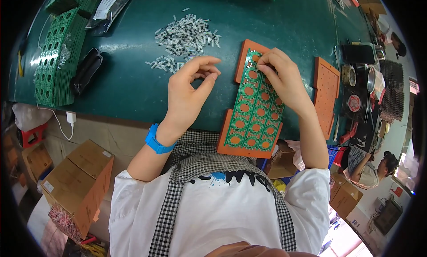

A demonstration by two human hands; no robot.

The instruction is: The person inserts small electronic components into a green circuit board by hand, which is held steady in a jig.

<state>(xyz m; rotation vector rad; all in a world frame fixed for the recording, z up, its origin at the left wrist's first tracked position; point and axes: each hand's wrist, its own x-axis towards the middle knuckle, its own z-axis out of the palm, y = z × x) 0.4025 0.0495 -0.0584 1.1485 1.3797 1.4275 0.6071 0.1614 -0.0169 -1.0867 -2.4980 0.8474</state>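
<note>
My right hand (284,76) is over the far end of a green circuit board panel (252,108), its thumb and forefinger pinched together close to the board. Whatever is between those fingertips is too small to make out. The panel has rows of round openings and rests on an orange-brown fixture plate (247,153). To the left of the board, my left hand (189,90) hangs above the table with its fingers curled and the thumb near them; any small part in it cannot be made out. Beyond it lies a pile of small clear-and-black parts (187,36).
Stacked green panels (55,56), a black case (87,70) and a plastic bag (106,12) occupy the table's left side. Another orange-brown plate (326,97) lies to the right, near tins (348,74). Cardboard boxes (80,177) stand below left. A person (371,168) is at far right.
</note>
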